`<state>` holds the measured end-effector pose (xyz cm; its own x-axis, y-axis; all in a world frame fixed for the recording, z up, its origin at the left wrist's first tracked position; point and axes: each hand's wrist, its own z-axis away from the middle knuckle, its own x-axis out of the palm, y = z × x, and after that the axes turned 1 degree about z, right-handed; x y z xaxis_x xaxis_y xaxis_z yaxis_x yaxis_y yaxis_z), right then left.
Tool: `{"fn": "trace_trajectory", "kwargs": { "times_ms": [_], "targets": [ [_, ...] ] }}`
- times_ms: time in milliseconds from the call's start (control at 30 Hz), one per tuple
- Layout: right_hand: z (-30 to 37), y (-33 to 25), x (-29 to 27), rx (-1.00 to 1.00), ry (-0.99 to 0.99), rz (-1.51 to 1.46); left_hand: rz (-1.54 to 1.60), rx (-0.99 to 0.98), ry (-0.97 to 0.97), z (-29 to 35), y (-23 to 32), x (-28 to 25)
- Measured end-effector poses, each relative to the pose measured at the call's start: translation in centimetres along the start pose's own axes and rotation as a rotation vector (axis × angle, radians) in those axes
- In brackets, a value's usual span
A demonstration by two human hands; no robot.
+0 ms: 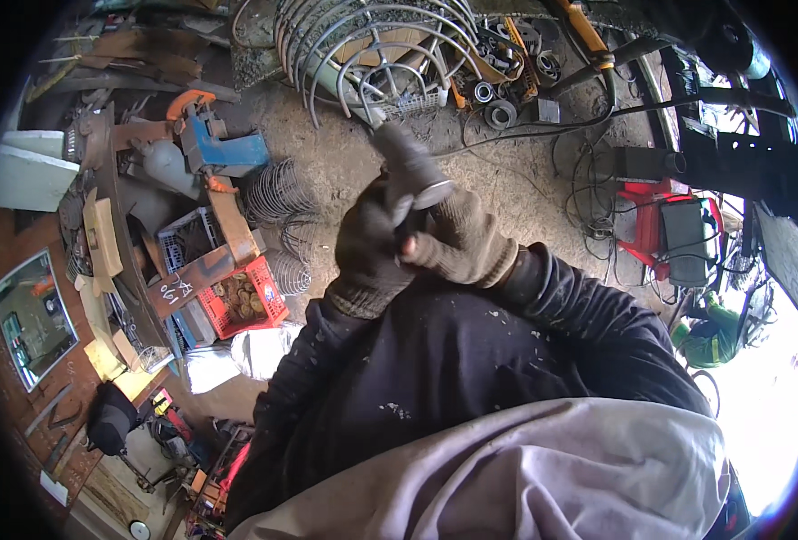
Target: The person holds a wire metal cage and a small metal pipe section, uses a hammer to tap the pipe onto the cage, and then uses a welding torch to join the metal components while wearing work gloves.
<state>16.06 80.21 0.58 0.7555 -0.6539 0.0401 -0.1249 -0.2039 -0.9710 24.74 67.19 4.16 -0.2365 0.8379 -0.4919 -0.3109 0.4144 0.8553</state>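
Both my hands meet in front of my chest, in worn knitted work gloves. My left hand (370,247) is closed on the near end of a grey, tube-like metal piece (410,166) with a bright rim; motion blur hides its exact kind. Fingers of my right hand (466,238) are curled against the same piece from the other side, and a bare fingertip shows through the glove. The piece points away from me, above the floor. What lies between my palms is hidden.
Coiled metal rings (381,54) stand ahead. On the left are a workbench with a blue clamp-like machine (223,148), wire coils (282,193) and a red crate (241,301) of round parts. Cables (588,193) and a red-and-grey machine (678,229) lie right. A person in green (714,333) is farther right.
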Motion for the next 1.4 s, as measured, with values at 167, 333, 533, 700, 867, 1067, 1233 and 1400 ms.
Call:
{"fn": "trace_trajectory", "kwargs": {
  "times_ms": [167, 333, 533, 700, 867, 1067, 1233, 1400],
  "targets": [
    [0.0, 0.9, -0.5, -0.052, 0.379, -0.064, -0.228, 0.523, -0.029, -2.7, -0.6, -1.2],
    [-0.2, -0.3, -3.1, 0.034, 0.401, 0.134, 0.424, -0.223, 0.197, -5.5, -3.6, -2.4],
    [-2.2, -0.1, -3.1, 0.033, 0.266, 0.462, 0.395, 0.309, 0.09, -9.9, -3.9, -0.4],
    [-3.3, -1.1, -2.4, 0.075, 0.322, 0.621, 1.467, -0.028, -0.066, -10.6, -4.8, 0.3],
    [-4.2, -1.0, -2.0, 0.197, 0.344, 0.771, 1.202, 0.013, -0.016, -10.6, -5.1, 0.4],
    [-3.6, -2.3, -1.9, 0.021, 0.333, 0.659, -0.399, 0.57, 0.297, -10.3, -4.7, -0.5],
    [-4.4, -1.3, -2.3, 0.275, 0.227, 0.692, 0.574, 0.234, 0.189, -10.4, -4.0, 0.5],
    [-3.4, -1.6, -2.0, 0.143, 0.285, 0.74, 1.031, 0.034, 0.051, -10.8, -5.0, 0.4]
  ]
}}
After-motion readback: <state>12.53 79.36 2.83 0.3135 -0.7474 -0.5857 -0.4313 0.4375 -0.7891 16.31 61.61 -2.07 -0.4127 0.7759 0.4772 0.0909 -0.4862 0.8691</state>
